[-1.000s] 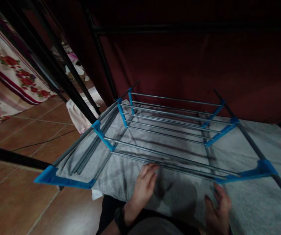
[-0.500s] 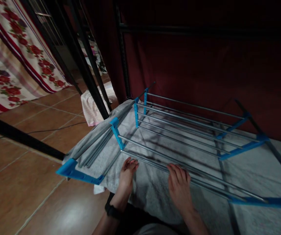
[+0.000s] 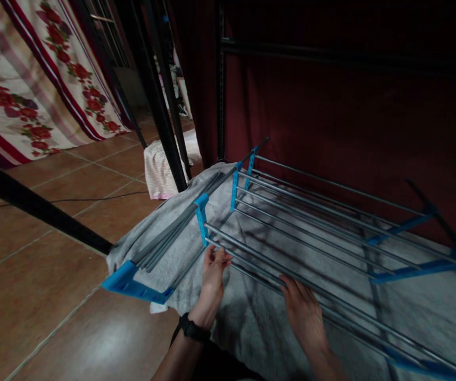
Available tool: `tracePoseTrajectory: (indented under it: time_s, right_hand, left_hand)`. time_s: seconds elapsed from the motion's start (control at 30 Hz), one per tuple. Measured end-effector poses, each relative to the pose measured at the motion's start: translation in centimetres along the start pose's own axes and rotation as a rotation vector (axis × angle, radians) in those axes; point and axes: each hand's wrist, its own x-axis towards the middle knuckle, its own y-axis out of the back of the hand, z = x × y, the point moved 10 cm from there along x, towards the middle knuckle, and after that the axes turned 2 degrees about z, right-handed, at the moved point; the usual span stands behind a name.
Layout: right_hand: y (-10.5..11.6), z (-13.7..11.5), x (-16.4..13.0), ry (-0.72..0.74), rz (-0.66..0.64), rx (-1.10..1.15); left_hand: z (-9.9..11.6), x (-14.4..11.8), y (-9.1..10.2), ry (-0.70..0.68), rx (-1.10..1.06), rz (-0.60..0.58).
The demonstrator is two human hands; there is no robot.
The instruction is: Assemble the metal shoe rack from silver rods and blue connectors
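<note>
A folding clothes drying rack (image 3: 275, 260) with grey metal rods and blue plastic brackets lies across a grey blanket (image 3: 247, 312). My left hand (image 3: 214, 272), with a black band on its wrist, pinches a near rod close to the blue bracket (image 3: 201, 218). Further right, my right hand (image 3: 302, 312) has its fingers curled over the near rods; its fingertips are partly hidden behind them. On the left, a bundle of rods runs to a blue end piece (image 3: 127, 283). The rack's right end is cut off by the picture edge.
Black metal posts (image 3: 156, 95) and a slanting black bar (image 3: 41, 206) stand on the left. Behind the rack hangs a dark red curtain (image 3: 311, 116). A floral cloth (image 3: 37, 79), a striped cloth (image 3: 162, 169) and a thin cable (image 3: 105, 198) are over the tiled floor.
Both hands have moved forward to the near rods. The left fingers have closed on a rod by the bracket, and the right fingers have curled around theirs. The view has shifted slightly.
</note>
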Motion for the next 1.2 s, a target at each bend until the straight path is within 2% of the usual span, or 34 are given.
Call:
tracePoseTrajectory:
  time_s: [0.23, 0.63, 0.8, 0.9, 0.97, 1.1, 1.13, 1.2]
  right_hand:
    - [-0.1, 0.7, 0.2, -0.041, -0.021, -0.002]
    - [-0.3, 0.7, 0.0, -0.03, -0.018, 0.028]
    - [-0.4, 0.7, 0.2, -0.046, -0.022, 0.025]
    - [-0.3, 0.5, 0.2, -0.032, -0.011, 0.038]
    - [-0.2, 0.5, 0.2, -0.03, -0.006, 0.044]
    - [-0.1, 0.6, 0.1, -0.04, 0.0, 0.038]
    - [-0.1, 0.6, 0.1, -0.041, 0.003, 0.037]
    - [0.0, 0.6, 0.1, -0.04, 0.008, 0.04]
  left_hand:
    - [0.7, 0.5, -0.9, 0.006, -0.049, -0.017]
    - [1.0, 1.1, -0.2, 0.008, -0.08, -0.003]
    - [1.1, 1.5, -0.3, -0.026, -0.013, -0.035]
    - [0.9, 1.8, 0.6, -0.048, 0.069, -0.049]
    - [1.5, 2.3, 2.1, -0.132, 0.154, -0.015]
    - [4.9, 2.9, 5.8, -0.472, 0.341, 0.211]
    - [5.5, 3.1, 6.0, -0.528, 0.38, 0.235]
    - [5.9, 4.0, 5.4, -0.56, 0.43, 0.199]
